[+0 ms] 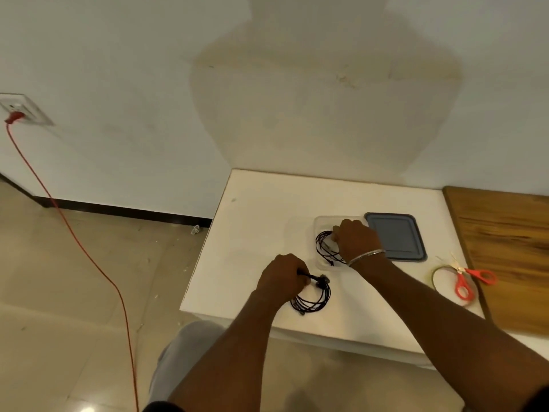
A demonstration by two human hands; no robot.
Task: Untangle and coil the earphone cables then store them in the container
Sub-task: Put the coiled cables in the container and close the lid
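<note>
Head view: the left hand (282, 278) pinches a coiled black earphone cable (312, 304) on the white table (252, 209). The right hand (355, 239), fingertips hidden, seems to pinch a second coil (325, 249) inside the clear container (319, 223). Light, limp, springy: grip across the bundled loops.

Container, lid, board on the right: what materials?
Container: clear, likely plastic; table shows through its wall.
Lid: matte grey-blue, probably plastic or silicone; raised rim.
Board: wood, visible grain, slight sheen.
</note>
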